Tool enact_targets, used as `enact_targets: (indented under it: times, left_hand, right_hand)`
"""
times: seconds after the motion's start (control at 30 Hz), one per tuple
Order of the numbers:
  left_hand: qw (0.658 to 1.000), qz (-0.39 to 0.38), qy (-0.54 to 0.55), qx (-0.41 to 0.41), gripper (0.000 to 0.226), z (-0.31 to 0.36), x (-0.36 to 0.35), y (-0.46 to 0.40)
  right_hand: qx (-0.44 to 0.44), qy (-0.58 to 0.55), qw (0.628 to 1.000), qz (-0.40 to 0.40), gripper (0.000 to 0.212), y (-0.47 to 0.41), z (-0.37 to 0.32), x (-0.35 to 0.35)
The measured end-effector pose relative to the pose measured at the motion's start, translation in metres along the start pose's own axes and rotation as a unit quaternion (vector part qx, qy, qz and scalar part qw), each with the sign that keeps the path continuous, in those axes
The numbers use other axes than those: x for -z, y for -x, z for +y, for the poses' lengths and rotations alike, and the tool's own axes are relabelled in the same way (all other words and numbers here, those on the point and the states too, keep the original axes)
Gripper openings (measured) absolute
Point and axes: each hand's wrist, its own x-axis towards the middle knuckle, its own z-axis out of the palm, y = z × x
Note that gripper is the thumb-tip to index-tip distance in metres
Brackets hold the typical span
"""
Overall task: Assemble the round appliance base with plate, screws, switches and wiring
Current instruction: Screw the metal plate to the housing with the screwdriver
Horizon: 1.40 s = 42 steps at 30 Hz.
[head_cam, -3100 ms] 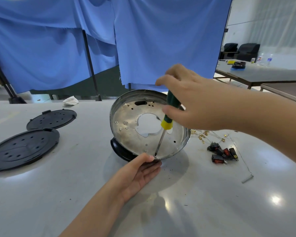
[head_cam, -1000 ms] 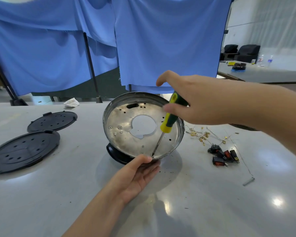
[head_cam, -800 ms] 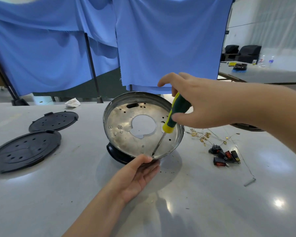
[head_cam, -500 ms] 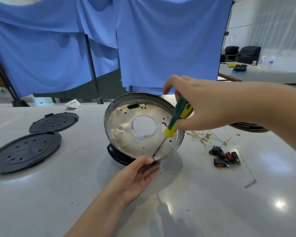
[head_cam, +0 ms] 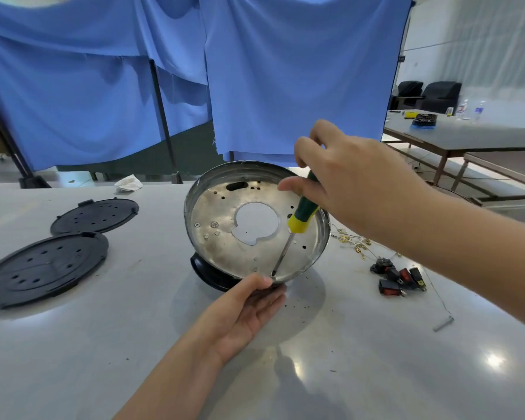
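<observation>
Blue drapes point(head_cam: 285, 71) back our grey table point(head_cam: 376, 374), where two black covers point(head_cam: 43, 268) lie left of one tilted round metal base point(head_cam: 225, 237). Our left hand point(head_cam: 243, 316) cups its rim, fingers relaxed; our right hand point(head_cam: 346, 189) grips one screwdriver point(head_cam: 300, 219), now steeper than before. Four switches point(head_cam: 397, 277) sit right.

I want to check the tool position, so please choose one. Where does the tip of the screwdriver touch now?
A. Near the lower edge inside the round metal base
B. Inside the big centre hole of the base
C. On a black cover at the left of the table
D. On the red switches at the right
A: the screwdriver, gripped by the right hand, has its tip low inside the metal base, just above the left hand.
</observation>
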Motion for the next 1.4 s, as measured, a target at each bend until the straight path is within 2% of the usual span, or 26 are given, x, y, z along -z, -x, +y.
enact_targets:
  times: [0.07,0.13,0.23,0.3,0.4,0.47,0.53,0.6,0.67,0.73,0.8,0.87,1.0,1.07,1.17,1.23,1.4]
  left_hand:
    - [1.0,0.001,-0.006,-0.003,0.053,0.0,0.001,-0.001]
    - [1.0,0.01,-0.011,-0.007,0.052,0.0,0.001,-0.002]
    - [1.0,0.009,-0.009,-0.009,0.048,-0.001,0.001,-0.002]
    - [1.0,0.004,-0.009,-0.01,0.042,-0.001,0.002,-0.002]
    - [1.0,0.0,-0.025,-0.009,0.035,-0.003,0.003,-0.002]
    - [0.999,-0.002,-0.035,-0.007,0.025,-0.003,0.003,-0.003]
    - [0.999,-0.005,-0.04,-0.009,0.024,-0.003,0.003,-0.003]
    - [0.999,-0.003,-0.037,-0.011,0.031,-0.003,0.003,-0.003]
    - [0.999,-0.001,-0.033,-0.015,0.038,-0.003,0.002,-0.003]
    - [0.999,-0.001,-0.03,-0.018,0.043,-0.003,0.001,-0.003]
    - [0.999,0.002,-0.033,-0.016,0.035,-0.003,0.001,-0.002]
    - [0.999,0.003,-0.036,-0.013,0.025,-0.003,0.001,-0.002]
    - [0.999,0.001,-0.035,-0.01,0.022,-0.002,0.003,-0.004]
    - [0.999,0.002,-0.034,-0.01,0.021,-0.002,0.003,-0.004]
    - [0.999,0.011,-0.031,-0.014,0.038,-0.002,0.003,-0.004]
    - [0.999,0.011,-0.031,-0.014,0.041,-0.002,0.002,-0.004]
    - [0.999,0.011,-0.028,-0.018,0.048,-0.002,0.002,-0.003]
  right_hand:
    - [0.02,-0.085,0.996,-0.008,0.046,0.004,0.001,0.001]
    - [0.052,-0.162,0.984,-0.053,0.026,0.006,0.006,0.006]
    - [0.071,-0.204,0.967,-0.132,0.025,0.005,0.013,0.016]
    - [0.07,-0.19,0.972,-0.117,0.017,0.003,0.011,0.02]
    - [0.023,-0.035,0.997,-0.069,0.054,0.0,0.007,0.019]
    - [0.003,0.026,0.998,-0.057,0.066,0.0,0.005,0.016]
    - [0.004,-0.024,0.998,-0.065,0.057,0.004,0.007,0.015]
    - [0.006,-0.119,0.987,-0.109,0.033,0.005,0.011,0.017]
    - [0.012,-0.155,0.978,-0.141,0.024,0.004,0.012,0.021]
    - [0.017,-0.123,0.985,-0.115,0.034,0.004,0.008,0.022]
    - [0.012,-0.026,0.998,-0.061,0.051,0.004,0.005,0.021]
    - [0.006,0.018,0.999,-0.036,0.055,0.006,0.003,0.019]
    - [-0.005,-0.147,0.983,-0.11,0.026,0.008,0.004,0.022]
    - [0.007,-0.159,0.981,-0.108,0.024,0.006,0.006,0.023]
    - [0.002,-0.027,0.998,-0.059,0.05,0.003,0.006,0.02]
    - [-0.014,0.026,0.999,-0.046,0.056,0.004,0.007,0.018]
    - [-0.012,-0.143,0.983,-0.118,0.025,0.007,0.013,0.014]
